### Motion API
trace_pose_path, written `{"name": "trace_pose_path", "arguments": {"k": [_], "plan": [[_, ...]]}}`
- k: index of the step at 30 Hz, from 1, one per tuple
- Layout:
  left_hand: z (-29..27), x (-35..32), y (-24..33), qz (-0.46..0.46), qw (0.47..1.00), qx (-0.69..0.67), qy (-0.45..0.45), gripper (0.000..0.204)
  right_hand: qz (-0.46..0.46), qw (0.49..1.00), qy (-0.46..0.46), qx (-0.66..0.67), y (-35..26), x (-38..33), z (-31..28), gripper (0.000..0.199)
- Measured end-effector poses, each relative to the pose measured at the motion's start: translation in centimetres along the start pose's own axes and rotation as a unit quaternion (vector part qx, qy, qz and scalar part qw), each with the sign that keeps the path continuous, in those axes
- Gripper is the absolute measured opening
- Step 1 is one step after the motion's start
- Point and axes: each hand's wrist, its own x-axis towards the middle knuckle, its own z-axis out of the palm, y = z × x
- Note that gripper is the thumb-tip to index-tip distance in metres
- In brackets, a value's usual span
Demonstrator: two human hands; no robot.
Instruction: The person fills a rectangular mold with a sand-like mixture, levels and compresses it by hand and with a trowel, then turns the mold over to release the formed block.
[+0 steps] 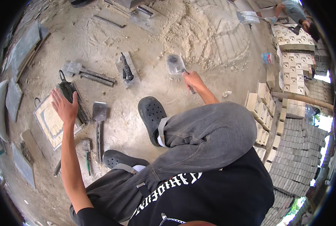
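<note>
My left hand [65, 106] lies with its fingers outstretched across a dark metal piece with a looped handle [67, 89]. That piece stands at the edge of a square frame filled with pale material [50, 119]. To the right, my right hand [192, 80] is closed around the handle of a small flat-bladed scoop [175, 63]. The scoop's square blade is near the edge of a pale sand pile [190, 35], with a dark patch on it. Between my hands a dark tool [126, 68] rests on a small rectangular plate.
A square-bladed shovel [99, 113] and a green-handled scraper [87, 152] lie by my left foot. Grey slabs [26, 43] lean at the far left. Pale patterned blocks [294, 73] and grey tile stacks [294, 147] line the right. Another person [294, 13] works at the far right.
</note>
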Motion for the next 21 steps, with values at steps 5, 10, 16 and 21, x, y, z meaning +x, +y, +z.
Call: {"name": "trace_pose_path", "arguments": {"k": [5,10,16,21], "plan": [[-0.3,-0.8,-1.9,0.031,0.997,-0.071,-0.008,0.091,-0.016,0.999,0.020,0.037,-0.9,8.6,0.4,0.042],[-0.5,-2.3,-2.8,-0.019,0.997,-0.056,-0.042,0.090,-0.009,0.999,0.032,-0.006,-3.8,12.7,-1.0,0.028],[-1.5,-4.8,-5.7,-0.026,0.998,-0.011,-0.049,0.088,-0.016,0.997,0.073,0.006,-5.1,12.5,1.1,0.029],[-2.6,-6.3,-8.0,-0.052,0.998,-0.001,-0.027,0.086,-0.016,0.998,0.056,-0.033,-5.3,17.0,-0.8,0.027]]}}
